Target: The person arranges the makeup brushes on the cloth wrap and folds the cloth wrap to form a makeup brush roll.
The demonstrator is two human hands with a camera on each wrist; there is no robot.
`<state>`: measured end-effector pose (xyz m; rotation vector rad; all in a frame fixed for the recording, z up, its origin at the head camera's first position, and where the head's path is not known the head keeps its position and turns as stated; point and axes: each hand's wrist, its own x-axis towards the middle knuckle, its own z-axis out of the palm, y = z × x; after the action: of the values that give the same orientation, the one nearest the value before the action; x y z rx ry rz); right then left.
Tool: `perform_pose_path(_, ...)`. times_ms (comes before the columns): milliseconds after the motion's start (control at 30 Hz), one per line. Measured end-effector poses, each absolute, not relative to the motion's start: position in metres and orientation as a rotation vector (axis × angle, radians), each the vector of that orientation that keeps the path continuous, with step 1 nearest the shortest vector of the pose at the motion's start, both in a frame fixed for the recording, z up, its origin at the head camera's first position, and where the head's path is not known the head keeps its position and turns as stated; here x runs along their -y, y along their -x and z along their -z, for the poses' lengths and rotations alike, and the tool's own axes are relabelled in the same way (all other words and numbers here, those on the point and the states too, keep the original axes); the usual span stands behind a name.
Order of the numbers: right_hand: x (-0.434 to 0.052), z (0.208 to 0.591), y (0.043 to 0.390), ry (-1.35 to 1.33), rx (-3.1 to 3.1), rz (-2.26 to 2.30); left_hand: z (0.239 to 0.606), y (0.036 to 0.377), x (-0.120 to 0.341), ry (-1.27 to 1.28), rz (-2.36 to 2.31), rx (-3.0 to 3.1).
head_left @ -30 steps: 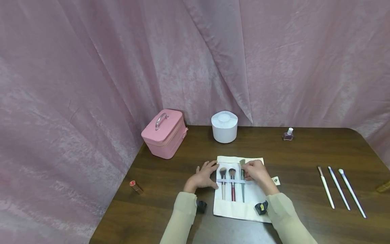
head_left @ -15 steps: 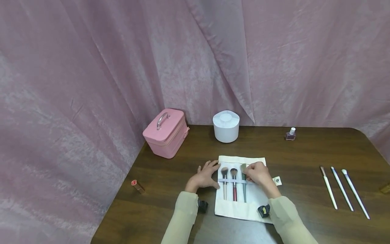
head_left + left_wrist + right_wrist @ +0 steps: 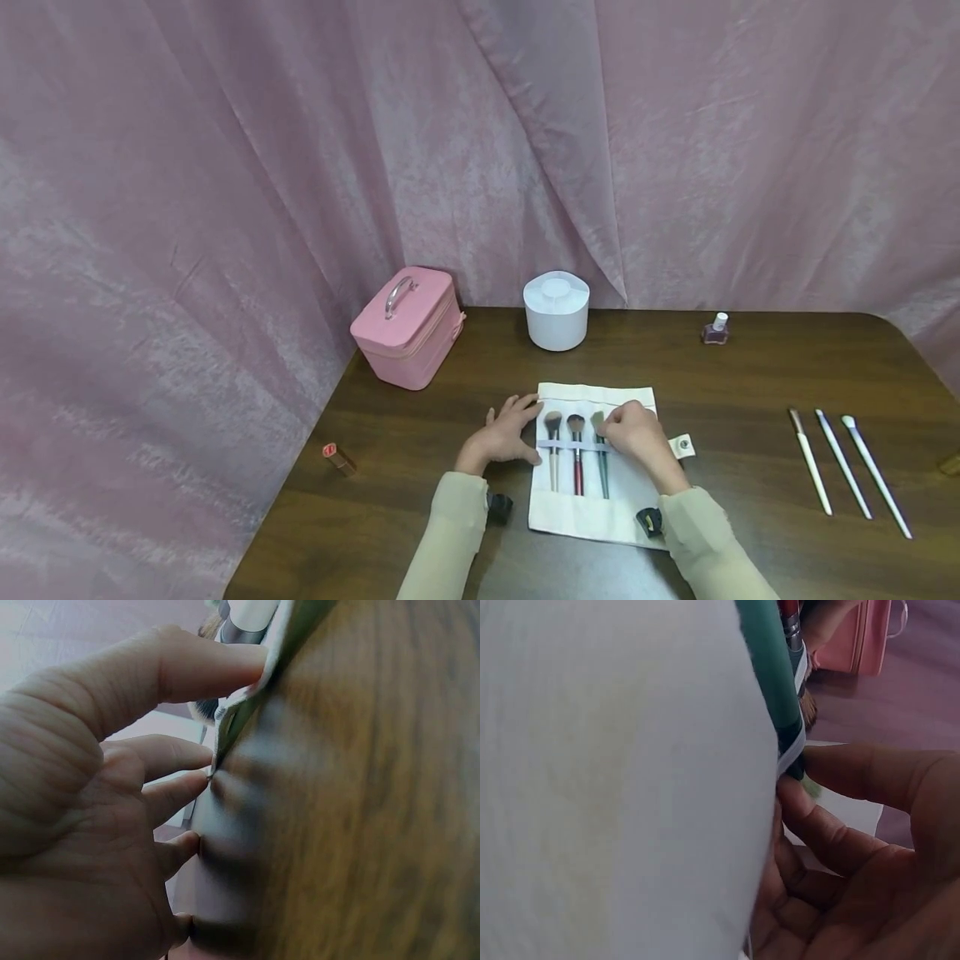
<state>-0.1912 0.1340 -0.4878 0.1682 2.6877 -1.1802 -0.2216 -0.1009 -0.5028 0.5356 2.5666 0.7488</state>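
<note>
An unrolled white fabric brush roll (image 3: pixel 570 517) lies on the table, with three makeup brushes under its elastic band. My right hand (image 3: pixel 637 429) pinches the green makeup brush (image 3: pixel 603 471) near its neck. In the right wrist view, thumb and forefinger of the right hand (image 3: pixel 885 840) meet on it just by the white elastic (image 3: pixel 793 754). To its left lie a red-handled brush (image 3: pixel 578 475) and a pale-handled brush (image 3: pixel 553 471). My left hand (image 3: pixel 502 433) rests at the roll's left edge, fingers spread, thumb touching the fabric in the left wrist view.
Three white-handled brushes (image 3: pixel 843 467) lie at the right. Toward the back stand a pink case (image 3: pixel 408 329), a white lidded container (image 3: pixel 557 325) and a nail polish bottle (image 3: pixel 716 331). A lipstick (image 3: pixel 339 458) lies at the left; a gold item (image 3: pixel 951 464) shows at the right edge.
The green brush has slid slightly toward the roll's near side, its head now lower, with my right hand still at its neck. My left hand has stayed at the roll's edge.
</note>
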Motion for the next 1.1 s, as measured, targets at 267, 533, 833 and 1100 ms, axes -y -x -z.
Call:
perform_pose_path(267,-0.135,0.487,0.186,-0.144,-2.741,1.110,0.503,0.220,0.102,-0.537,-0.781,-2.550)
perform_pose_path(533,-0.137,0.482,0.184,-0.131,-2.741,1.076,0.504,0.219,0.104,-0.539,-0.781,-2.554)
perform_pose_path(833,-0.159,0.473,0.181,0.032,-2.852,1.262,0.503,0.221,0.102,-0.538,-0.775,-2.554)
perform_pose_path(1100,-0.183,0.466,0.179,-0.090,-2.876,1.432,0.503,0.221,0.102,-0.537,-0.774,-2.553)
